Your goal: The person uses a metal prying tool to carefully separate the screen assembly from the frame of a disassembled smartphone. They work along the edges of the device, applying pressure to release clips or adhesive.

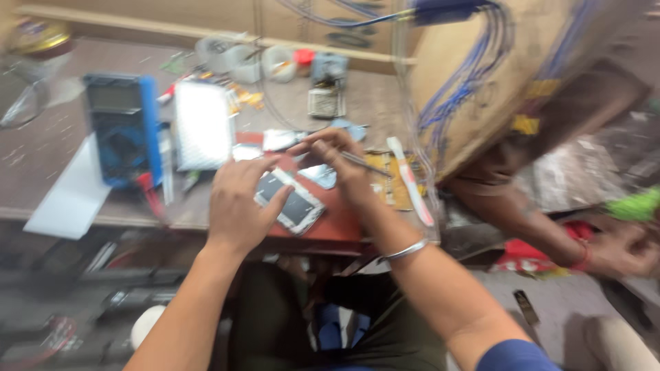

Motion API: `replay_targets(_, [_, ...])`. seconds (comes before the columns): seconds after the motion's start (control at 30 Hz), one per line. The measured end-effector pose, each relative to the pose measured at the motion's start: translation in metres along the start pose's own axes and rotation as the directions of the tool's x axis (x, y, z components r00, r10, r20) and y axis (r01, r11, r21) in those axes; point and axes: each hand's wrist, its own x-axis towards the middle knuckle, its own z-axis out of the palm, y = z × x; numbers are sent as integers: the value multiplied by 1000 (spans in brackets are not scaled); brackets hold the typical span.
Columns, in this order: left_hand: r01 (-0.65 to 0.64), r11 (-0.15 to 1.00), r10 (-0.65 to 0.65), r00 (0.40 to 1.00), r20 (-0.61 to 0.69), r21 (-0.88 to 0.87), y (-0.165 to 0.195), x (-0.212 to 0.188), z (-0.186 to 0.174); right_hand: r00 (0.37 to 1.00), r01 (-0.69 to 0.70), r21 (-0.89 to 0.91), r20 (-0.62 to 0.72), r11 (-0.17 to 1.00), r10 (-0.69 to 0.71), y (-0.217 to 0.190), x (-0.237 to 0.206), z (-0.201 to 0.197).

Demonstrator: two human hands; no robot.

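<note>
Fingers [251,180] of the left hand [240,206] lay spread and pressed flat on the near end of a small opened phone [292,204], the thumb stretched along its side, so the hand steadied it rather than closed around it. That phone lay face-up on a red mat [330,227] at the front edge of the tabletop [41,144], tilted a little, its dark inner panel framed in pale grey. The right hand [340,161] hovered just above the far end of the phone, its fingers pinched shut on a thin metal tool [361,163] whose tip pointed off to the right. A silver bangle [405,250] circled that wrist.

Blur softened the whole head view, so fine parts could not be told. Left of the hands stood a blue meter [124,127] with a grey screen, and just beside it a bright white panel [201,125] that glared. A white sheet [69,196] hung over the front edge of the tabletop under the meter. Farther back sat rolls of clear tape [234,60] and a small grey box [328,66]. To the right a cardboard panel [481,89] leaned, with blue wires [454,89] running down it. At the far right edge, another person's hand [622,251] with a red wristband reached near a green object [636,205].
</note>
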Motion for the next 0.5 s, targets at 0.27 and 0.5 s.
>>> replay_targets(0.27, [406, 245, -162, 912, 376, -880, 28, -16, 59, 931, 336, 290, -249, 896, -269, 19, -2, 12])
replay_targets(0.5, [466, 256, -495, 816, 299, -847, -6, -28, 64, 926, 354, 168, -196, 920, -321, 32, -12, 25])
